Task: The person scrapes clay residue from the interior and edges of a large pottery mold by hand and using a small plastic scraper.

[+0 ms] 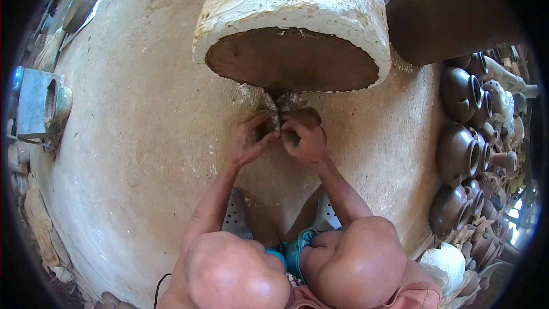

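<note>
Low over the floor, in front of my bent knees, both hands meet. My left hand is closed, its thumb and fingertips pinching at a thin, pale, crusty strip. On the other side my right hand is curled, with its fingertips at the strip's lower end. The strip could be a flat tool or a scrap; its kind does not show clearly. A dark brown lump lies just behind my right hand. Above the hands looms a large white-crusted cylinder with a flat brown end face.
Dark rounded pots stand in rows along the right. At the left are a blue-grey box and a container against it. A big brown shape fills the upper right. A white rounded object lies near my right knee.
</note>
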Motion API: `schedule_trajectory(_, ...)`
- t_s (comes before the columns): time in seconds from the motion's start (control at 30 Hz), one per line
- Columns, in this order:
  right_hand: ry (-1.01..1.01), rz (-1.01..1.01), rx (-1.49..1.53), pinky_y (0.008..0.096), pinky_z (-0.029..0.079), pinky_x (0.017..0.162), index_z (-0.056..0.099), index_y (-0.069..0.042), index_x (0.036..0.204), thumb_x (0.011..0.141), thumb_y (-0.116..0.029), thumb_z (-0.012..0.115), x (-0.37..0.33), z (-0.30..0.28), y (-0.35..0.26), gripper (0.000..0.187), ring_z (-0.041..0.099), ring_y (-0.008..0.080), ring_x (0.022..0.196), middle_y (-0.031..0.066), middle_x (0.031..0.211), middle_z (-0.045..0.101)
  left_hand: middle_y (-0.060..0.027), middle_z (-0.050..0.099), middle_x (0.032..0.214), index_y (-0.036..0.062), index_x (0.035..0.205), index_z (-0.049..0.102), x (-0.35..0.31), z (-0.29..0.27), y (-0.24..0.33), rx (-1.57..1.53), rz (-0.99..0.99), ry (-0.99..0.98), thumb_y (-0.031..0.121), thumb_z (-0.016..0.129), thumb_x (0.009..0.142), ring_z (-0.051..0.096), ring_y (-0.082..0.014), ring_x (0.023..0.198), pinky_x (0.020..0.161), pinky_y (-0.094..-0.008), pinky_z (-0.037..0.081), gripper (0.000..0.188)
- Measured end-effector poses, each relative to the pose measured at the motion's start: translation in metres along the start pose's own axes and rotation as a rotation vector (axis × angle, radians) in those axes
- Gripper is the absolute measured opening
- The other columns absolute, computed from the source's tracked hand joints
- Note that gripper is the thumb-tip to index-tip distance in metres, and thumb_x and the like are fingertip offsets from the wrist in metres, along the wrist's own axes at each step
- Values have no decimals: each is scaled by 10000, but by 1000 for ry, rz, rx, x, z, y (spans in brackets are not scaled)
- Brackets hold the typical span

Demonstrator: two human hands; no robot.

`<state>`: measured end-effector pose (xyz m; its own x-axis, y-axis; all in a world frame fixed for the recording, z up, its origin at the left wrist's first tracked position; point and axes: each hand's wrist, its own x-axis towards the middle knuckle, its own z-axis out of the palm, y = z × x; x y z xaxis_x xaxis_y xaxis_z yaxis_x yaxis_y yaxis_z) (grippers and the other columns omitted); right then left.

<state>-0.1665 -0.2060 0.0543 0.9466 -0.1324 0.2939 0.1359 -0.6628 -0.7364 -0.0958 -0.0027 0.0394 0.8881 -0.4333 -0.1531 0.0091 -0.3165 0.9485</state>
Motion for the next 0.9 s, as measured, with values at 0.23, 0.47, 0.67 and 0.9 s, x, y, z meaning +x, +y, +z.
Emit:
schedule_trajectory(0.23,-2,200,-539,521,416,979,694,-45,1151,908,-355,643,22,9,29,398,541,377,1165,149,1200,631,-229,682,1154,-14,1265,653,55,11,-16,87,75,281,305,715,924,631,-383,1087,929,-442,506,471)
schedule_trajectory(0.47,-106,118,-458,520,423,961,657,-19,1213,801,-302,722,-12,32,20,504,538,383,1156,149,1201,609,-206,652,1213,3,1243,641,17,33,4,152,3,194,217,703,940,595,-355,1128,985,-410,477,376)
schedule_trajectory(0.67,22,-90,39,539,421,1005,642,-22,1209,664,-185,761,-70,-13,23,582,519,416,1198,188,1191,590,-182,627,1168,5,1252,604,-47,30,22,171,359,-18,243,758,884,596,-335,1149,988,-431,481,465)
schedule_trajectory(0.9,-86,69,-323,566,400,1057,603,-70,1306,704,-226,779,-104,-55,19,646,451,468,1286,198,1352,502,-201,504,1379,87,1467,474,-94,67,10,418,48,4,568,822,746,483,-398,1291,1076,-514,388,934)
